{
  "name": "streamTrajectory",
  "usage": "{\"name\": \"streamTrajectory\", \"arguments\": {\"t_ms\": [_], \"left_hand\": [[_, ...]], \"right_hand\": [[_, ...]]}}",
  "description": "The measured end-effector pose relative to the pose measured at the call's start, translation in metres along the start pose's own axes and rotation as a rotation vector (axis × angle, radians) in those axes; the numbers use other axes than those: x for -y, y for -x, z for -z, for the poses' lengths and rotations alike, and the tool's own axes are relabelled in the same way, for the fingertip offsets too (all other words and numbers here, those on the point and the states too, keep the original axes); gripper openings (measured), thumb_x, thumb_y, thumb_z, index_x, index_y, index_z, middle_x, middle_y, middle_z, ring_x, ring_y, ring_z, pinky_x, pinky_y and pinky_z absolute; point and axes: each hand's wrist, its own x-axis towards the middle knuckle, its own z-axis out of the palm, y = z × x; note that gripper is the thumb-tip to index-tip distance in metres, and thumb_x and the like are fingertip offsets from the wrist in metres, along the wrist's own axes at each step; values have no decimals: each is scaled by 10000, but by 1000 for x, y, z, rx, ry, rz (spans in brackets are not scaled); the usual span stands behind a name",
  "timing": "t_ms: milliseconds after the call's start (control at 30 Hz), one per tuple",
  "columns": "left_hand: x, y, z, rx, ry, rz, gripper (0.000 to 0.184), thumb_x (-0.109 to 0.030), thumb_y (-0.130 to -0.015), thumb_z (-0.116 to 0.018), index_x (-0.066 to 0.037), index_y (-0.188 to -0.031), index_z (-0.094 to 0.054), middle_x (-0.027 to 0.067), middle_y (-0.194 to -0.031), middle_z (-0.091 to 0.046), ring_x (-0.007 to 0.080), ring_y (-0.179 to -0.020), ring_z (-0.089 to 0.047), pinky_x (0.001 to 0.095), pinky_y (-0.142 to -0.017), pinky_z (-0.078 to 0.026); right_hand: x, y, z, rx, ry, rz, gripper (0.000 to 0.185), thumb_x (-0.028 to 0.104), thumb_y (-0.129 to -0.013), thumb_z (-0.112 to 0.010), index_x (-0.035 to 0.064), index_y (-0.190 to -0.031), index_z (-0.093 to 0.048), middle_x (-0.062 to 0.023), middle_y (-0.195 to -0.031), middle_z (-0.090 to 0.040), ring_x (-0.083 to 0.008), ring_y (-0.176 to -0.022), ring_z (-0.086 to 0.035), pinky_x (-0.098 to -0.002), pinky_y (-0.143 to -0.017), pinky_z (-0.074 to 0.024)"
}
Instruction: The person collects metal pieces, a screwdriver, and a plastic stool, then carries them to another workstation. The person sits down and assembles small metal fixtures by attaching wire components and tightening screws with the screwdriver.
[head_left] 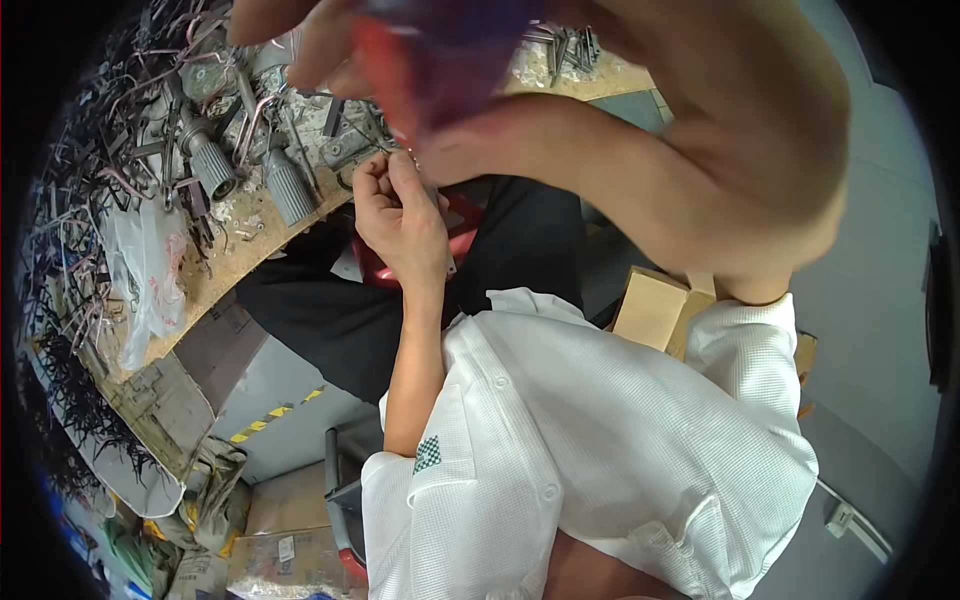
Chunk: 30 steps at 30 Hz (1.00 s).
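My right hand is large and blurred close to the camera, its fingers wrapped round a red-and-blue thing that narrows downward. Motion blur hides exactly what that thing is. Just below its narrow end, my left hand has thumb and fingertips pinched together at the table's edge. A small metallic glint shows by those fingertips, but whatever they grip is too small to name. Behind the left hand, between my dark-trousered legs, lies a red object, partly covered.
The worktable bears many bent metal rods and hex keys, ridged grey cylinders and a clear plastic bag. More metal pieces lie at its far end. An open cardboard box stands right of my legs.
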Motion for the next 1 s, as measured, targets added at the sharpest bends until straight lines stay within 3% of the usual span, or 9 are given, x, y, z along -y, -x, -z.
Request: {"name": "streamTrajectory", "arguments": {"t_ms": [100, 233, 367, 500, 600, 767, 800, 867, 1000], "left_hand": [[1, 0, -2, 12, -5, -55, 149, -131, -1017, -572, 7, -1068, -552, 9, -732, -593, 53, -568, -521, 239, -497, -484], [5, -1, 1, 12, 69, 56, 142, -134, -1024, -562, 3, -1051, -540, 4, -727, -582, 50, -568, -518, 235, -492, -483], [1, -2, 0, 6, -92, -131, 135, -134, -1024, -557, -1, -1039, -539, 11, -732, -589, 53, -568, -525, 234, -494, -484], [11, -2, 7, 62, 167, 105, 123, -130, -1027, -559, -10, -1007, -540, 16, -733, -588, 47, -573, -520, 212, -516, -467], [30, -4, 17, 10, -491, -626, 122, -100, -976, -627, 6, -989, -569, 31, -752, -610, 92, -618, -560, 242, -594, -486], [23, -1, 14, 52, -430, -592, 148, -63, -891, -686, 28, -968, -599, 53, -796, -646, 150, -697, -604, 286, -681, -503], [18, 0, 11, 26, -372, -437, 152, -59, -871, -689, 31, -960, -605, 56, -813, -655, 166, -719, -612, 301, -704, -506], [11, 1, 7, -27, -255, -126, 163, -51, -832, -694, 36, -946, -617, 63, -847, -672, 197, -763, -629, 332, -750, -513], [24, 0, 16, 61, -115, -236, 109, -79, -922, -651, 15, -932, -597, 39, -805, -655, 142, -704, -602, 268, -681, -495]], "right_hand": [[-9, -12, -14, -22, 25, -4, 583, 191, -796, -850, -12, -1234, -523, -212, -985, -684, -293, -904, -722, -294, -698, -597], [-24, -10, -11, -54, 48, 5, 557, 193, -805, -844, -8, -1222, -536, -204, -995, -686, -284, -912, -722, -289, -704, -593], [-22, -25, -29, -93, 64, 3, 531, 195, -813, -838, -4, -1210, -548, -196, -1004, -688, -275, -919, -722, -283, -710, -588], [-17, -17, -14, -113, 74, 8, 505, 197, -821, -832, -1, -1198, -561, -188, -1014, -690, -267, -926, -721, -278, -716, -584], [-3, -36, -47, -126, 86, 10, 485, 199, -827, -827, 2, -1189, -571, -182, -1021, -691, -260, -931, -721, -274, -720, -581], [-59, -24, -29, -146, 108, 10, 453, 201, -837, -819, 7, -1174, -587, -171, -1033, -694, -250, -940, -720, -267, -727, -576], [-11, -40, -51, -150, 113, 10, 446, 202, -839, -818, 8, -1171, -590, -169, -1035, -694, -247, -942, -720, -266, -728, -575], [-22, -13, -26, -156, 124, 10, 434, 203, -844, -815, 10, -1165, -596, -165, -1040, -695, -243, -946, -720, -263, -731, -573], [-24, -23, -36, -159, 144, 17, 408, 205, -852, -809, 14, -1153, -609, -157, -1049, -697, -235, -953, -720, -258, -737, -569]]}}
